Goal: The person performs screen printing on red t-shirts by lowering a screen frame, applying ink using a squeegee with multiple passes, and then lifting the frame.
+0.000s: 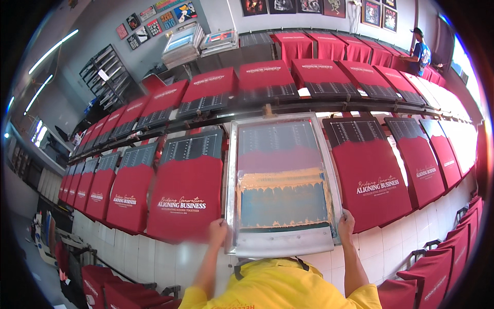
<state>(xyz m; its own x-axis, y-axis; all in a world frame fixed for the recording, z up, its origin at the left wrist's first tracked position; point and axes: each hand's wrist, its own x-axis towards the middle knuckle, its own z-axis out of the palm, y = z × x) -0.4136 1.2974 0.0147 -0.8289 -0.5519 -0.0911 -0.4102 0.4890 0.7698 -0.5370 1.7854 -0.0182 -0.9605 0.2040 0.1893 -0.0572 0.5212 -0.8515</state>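
Note:
A screen printing frame (231, 170) with a pale metal rim is in front of me, over a dark board with a red shirt that shows through its mesh. My left hand (218, 232) is closed on the left rim near its close corner, and my right hand (346, 223) is closed on the right rim. Light orange ink (278, 178) lies in a band across the mesh, above a blue-grey area with ragged orange edges. Across the near end of the frame rests a wide grey bar (280, 244), which looks like a squeegee.
Red shirts with white lettering lie on boards to the left (182, 226) and right (378, 195). A dark rail (206, 123) runs behind the frame, with more shirts beyond. Stacked frames (182, 44) stand at the back. A person (421, 51) stands far right.

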